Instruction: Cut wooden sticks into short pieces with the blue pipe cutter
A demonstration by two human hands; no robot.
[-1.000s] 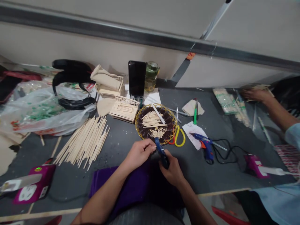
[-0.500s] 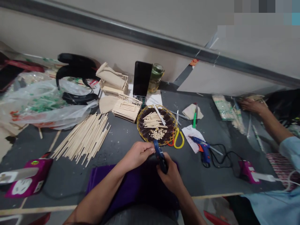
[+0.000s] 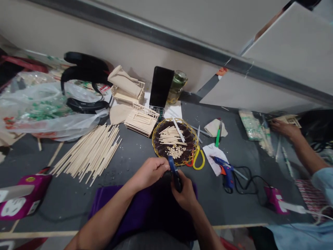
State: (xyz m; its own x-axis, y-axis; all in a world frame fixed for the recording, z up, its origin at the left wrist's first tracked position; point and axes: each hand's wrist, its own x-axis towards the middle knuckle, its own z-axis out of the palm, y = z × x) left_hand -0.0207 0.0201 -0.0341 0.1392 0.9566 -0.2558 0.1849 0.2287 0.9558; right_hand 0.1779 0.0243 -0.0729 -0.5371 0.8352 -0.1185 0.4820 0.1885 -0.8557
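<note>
My right hand (image 3: 184, 191) is wrapped round a dark blue, curved hand tool that looks like a pair of cutters (image 3: 173, 169). Its upper end points toward the basket. My left hand (image 3: 152, 172) is closed, thumb against fingers, right beside the tool's head; whatever it pinches is too small or hidden to make out. Just beyond both hands sits a round woven basket (image 3: 155, 150) with a yellow rim. Inside it lie short wooden sticks (image 3: 170, 135), tiny cut wooden pieces (image 3: 176, 151) and a white pen-like stick (image 3: 179, 130). A purple cloth (image 3: 109, 199) lies beneath my forearms.
Long wooden sticks (image 3: 90, 152) fan out at left, near a plastic bag (image 3: 52, 114). Small stick-built models (image 3: 142, 123) stand behind. Yellow-handled scissors (image 3: 199, 159), a blue glue gun (image 3: 227, 170) with its cord and a green knife (image 3: 218, 136) lie right. A co-worker's hand (image 3: 283, 127) works far right.
The camera view has shifted slightly. Both hands stay close together at the basket's near edge, and the blue tool is still in my right hand. The co-worker's hand remains by a small wooden frame.
</note>
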